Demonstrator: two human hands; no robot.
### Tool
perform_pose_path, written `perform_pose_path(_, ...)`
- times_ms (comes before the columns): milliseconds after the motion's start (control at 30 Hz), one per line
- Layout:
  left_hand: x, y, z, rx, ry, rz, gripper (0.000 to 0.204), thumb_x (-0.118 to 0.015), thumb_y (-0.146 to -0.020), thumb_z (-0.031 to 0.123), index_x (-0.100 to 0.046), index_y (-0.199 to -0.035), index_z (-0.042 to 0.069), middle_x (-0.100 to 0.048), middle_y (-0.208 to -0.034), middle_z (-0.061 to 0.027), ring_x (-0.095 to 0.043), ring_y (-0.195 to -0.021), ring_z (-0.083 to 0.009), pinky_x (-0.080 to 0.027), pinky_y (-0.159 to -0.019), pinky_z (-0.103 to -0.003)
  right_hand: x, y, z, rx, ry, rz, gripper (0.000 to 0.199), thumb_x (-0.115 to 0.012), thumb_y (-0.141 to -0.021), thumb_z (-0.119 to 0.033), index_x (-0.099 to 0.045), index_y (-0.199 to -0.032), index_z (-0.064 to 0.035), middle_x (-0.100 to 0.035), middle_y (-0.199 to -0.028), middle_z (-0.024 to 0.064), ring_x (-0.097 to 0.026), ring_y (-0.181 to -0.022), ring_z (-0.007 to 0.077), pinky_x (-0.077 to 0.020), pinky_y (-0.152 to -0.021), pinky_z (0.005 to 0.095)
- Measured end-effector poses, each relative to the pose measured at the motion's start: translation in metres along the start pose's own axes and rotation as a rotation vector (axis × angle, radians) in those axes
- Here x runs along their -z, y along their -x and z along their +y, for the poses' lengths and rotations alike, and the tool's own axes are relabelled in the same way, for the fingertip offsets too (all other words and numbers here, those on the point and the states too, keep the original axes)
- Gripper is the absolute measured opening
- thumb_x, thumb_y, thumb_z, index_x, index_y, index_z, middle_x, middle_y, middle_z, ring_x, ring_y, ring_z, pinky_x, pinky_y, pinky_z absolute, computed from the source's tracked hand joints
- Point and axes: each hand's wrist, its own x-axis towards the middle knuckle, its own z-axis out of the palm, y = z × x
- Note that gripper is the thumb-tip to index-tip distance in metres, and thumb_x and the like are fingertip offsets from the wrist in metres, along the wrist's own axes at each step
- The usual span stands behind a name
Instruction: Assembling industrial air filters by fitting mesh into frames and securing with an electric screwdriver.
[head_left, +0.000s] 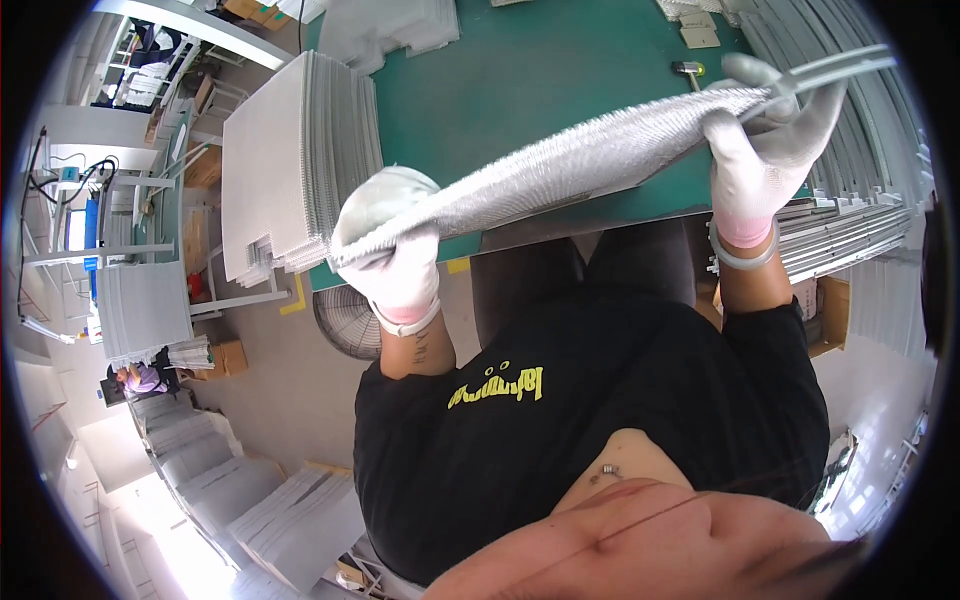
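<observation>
A silvery, finely ribbed metal sheet (590, 165) is held tilted over the near edge of a green work table (490, 90). My left hand (395, 250), in a white glove, grips its left end with the thumb in front and the fingers behind. My right hand (765, 150), gloved too, closes on the sheet's right end, higher up. Pale narrow strips (840, 68) stick out past the right hand; whether it holds them too I cannot tell. A small hammer (689, 69) lies on the table beyond the right hand.
A tall stack of similar sheets (270, 165) stands left of my left hand. More sheets (385, 30) sit at the table's far left. Long metal strips (840, 240) are stacked at the right. A floor fan (345, 320) stands below the table. Another person (148, 380) is far left.
</observation>
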Motion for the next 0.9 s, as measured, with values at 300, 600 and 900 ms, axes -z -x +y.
perform_pose_path(300, 0.013, 0.006, -0.006, 0.202, -0.005, 0.149, 0.021, -0.068, -0.078, -0.005, -0.067, -0.1, -0.004, -0.066, -0.09, -0.0069, -0.061, -0.081, -0.0122, -0.049, -0.072, -0.024, 0.027, -0.104, -0.027, 0.33, 0.359, -1.033, 0.046, -0.072, -0.08, -0.006, -0.064, -0.124, -0.0015, -0.071, -0.105, 0.0151, -0.068, -0.088, 0.0282, -0.054, -0.081, 0.035)
perform_pose_path(600, 0.018, -0.036, 0.035, 0.415, -0.095, -0.17, 0.022, -0.075, -0.077, -0.001, -0.068, -0.097, -0.002, -0.066, -0.086, -0.0036, -0.06, -0.077, -0.0084, -0.048, -0.069, -0.022, -0.024, -0.129, -0.066, 0.281, 0.381, -1.323, 0.026, -0.062, -0.081, -0.003, -0.065, -0.107, -0.0033, -0.068, -0.094, 0.0161, -0.066, -0.087, 0.0336, -0.0523, -0.078, 0.0387)
perform_pose_path(900, -0.004, -0.01, 0.002, -0.055, 0.088, 0.254, 0.053, -0.078, -0.074, -0.004, -0.055, -0.121, 0.002, -0.061, -0.101, -0.0084, -0.06, -0.083, -0.0118, -0.05, -0.071, -0.023, -0.066, -0.112, -0.059, 0.443, 0.187, -1.291, 0.051, -0.066, -0.072, 0.003, -0.064, -0.123, -0.0025, -0.061, -0.082, 0.0153, -0.062, -0.077, 0.0328, -0.0507, -0.071, 0.04)
